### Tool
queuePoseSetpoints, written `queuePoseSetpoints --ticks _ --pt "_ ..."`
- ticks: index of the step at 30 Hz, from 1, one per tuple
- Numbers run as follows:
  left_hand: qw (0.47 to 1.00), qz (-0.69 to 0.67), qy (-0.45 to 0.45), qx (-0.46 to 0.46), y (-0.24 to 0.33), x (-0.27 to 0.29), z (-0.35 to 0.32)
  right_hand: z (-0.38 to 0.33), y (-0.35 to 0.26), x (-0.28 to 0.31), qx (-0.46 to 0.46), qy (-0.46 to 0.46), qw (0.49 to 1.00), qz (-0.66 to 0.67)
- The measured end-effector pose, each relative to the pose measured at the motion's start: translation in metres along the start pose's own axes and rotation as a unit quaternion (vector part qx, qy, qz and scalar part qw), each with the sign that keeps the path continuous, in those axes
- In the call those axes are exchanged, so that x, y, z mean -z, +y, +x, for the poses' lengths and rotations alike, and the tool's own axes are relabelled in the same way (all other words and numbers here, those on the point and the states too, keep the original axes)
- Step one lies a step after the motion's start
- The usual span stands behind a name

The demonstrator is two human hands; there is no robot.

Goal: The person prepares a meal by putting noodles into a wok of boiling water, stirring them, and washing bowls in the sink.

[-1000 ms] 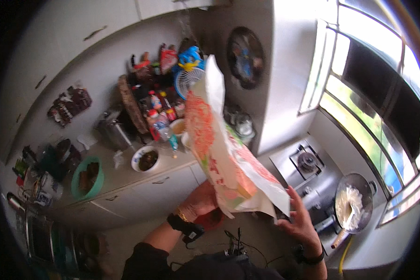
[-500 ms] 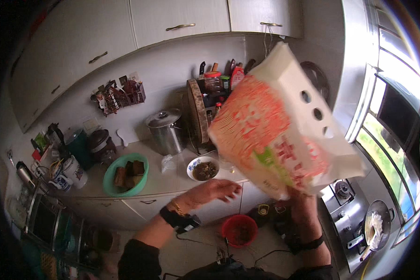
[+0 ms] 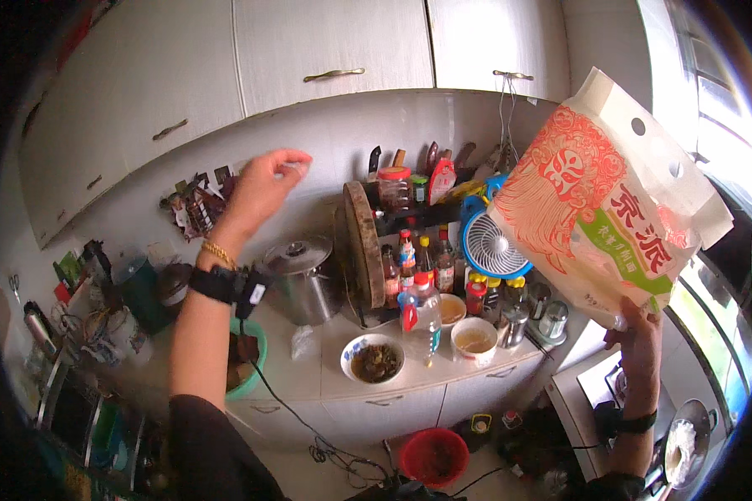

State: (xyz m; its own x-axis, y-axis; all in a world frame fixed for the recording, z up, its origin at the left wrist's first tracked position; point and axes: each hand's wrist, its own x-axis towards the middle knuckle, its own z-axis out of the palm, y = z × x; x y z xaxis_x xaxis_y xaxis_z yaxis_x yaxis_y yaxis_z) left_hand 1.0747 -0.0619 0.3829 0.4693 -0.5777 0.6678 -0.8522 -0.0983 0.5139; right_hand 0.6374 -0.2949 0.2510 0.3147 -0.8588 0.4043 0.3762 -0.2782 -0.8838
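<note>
R hand grips the lower corner of a big white-and-orange noodle bag, held up high at right, tilted, top edge w/ punched holes pointing up-right. Fingers wrapped on the bag's bottom edge; the grip itself is partly hidden behind the bag, so how tight it is can't be told for sure.

L hand is raised at left, in front of the wall below the upper cabinets. Fingers loosely curled, thumb and forefinger close together, maybe pinching a small pale scrap, too blurred to confirm. It's well apart from the bag.

Step in hand, as I judge it: the bag is up and held by one hand only, L hand off it. Next move likely calls for bringing L hand back to the bag's top to steady or open it, since one-corner hold on a bag that size looks floppy.

Below: countertop w/ steel pot, bowl of dark food, clear bottle, small blue fan, sauce bottles behind. Red bucket on the floor, near.
</note>
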Motion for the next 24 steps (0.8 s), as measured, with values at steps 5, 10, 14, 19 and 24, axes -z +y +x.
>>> queuePoseSetpoints --ticks 5,10,14,19,24 --pt "0.994 0.075 0.060 -0.046 -0.004 -0.002 0.075 0.032 0.013 0.009 -0.023 -0.014 0.999 0.042" --pt "0.958 0.213 0.144 -0.129 -0.007 -0.020 0.128 0.034 0.015 0.008 -0.012 0.041 0.999 0.015" --pt "0.923 0.321 0.166 -0.136 -0.028 -0.047 0.164 0.026 0.022 0.009 0.024 0.104 0.994 0.017" --pt "0.903 0.384 0.141 -0.129 -0.044 -0.061 0.202 0.028 0.024 0.015 0.017 0.145 0.989 -0.008" --pt "0.946 0.314 0.046 -0.070 0.001 -0.073 0.149 0.046 0.049 0.070 0.024 0.161 0.986 -0.018"
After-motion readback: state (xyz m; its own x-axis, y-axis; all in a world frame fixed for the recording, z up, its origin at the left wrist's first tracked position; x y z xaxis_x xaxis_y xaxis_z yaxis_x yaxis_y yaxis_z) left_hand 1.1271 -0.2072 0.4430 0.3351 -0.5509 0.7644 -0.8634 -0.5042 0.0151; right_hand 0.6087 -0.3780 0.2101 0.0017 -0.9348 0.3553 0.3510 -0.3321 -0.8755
